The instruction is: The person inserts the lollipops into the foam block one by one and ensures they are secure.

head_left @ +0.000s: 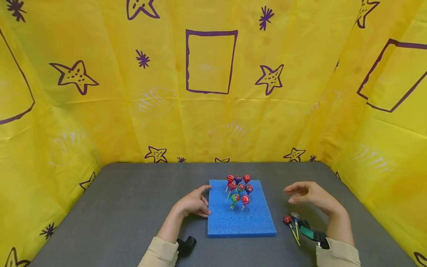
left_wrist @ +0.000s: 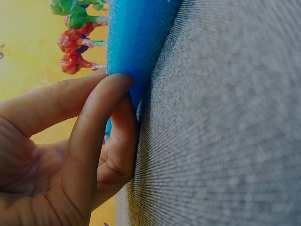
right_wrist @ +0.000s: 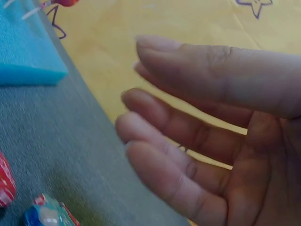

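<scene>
My left hand (head_left: 193,203) holds the left edge of a blue foam board (head_left: 241,228), its fingertips and thumb right at the edge in the left wrist view. Several wrapped lollipops stand upright in the board's far and middle part, among them a green lollipop (head_left: 235,198) and a pink one (head_left: 245,200). Off to the right, my right hand (head_left: 310,193) hovers with loosely bent fingers and nothing between them. Close below it, a red lollipop (head_left: 287,220) and a blue-and-red lollipop (head_left: 295,215) lie on the table, sticks toward me.
Rows of small holes (head_left: 237,217) show in the board's near part. The dark grey table (head_left: 126,207) stretches out on both sides. A yellow patterned cloth (head_left: 207,126) encloses the back and sides. Wrist devices (head_left: 313,234) are strapped under both forearms.
</scene>
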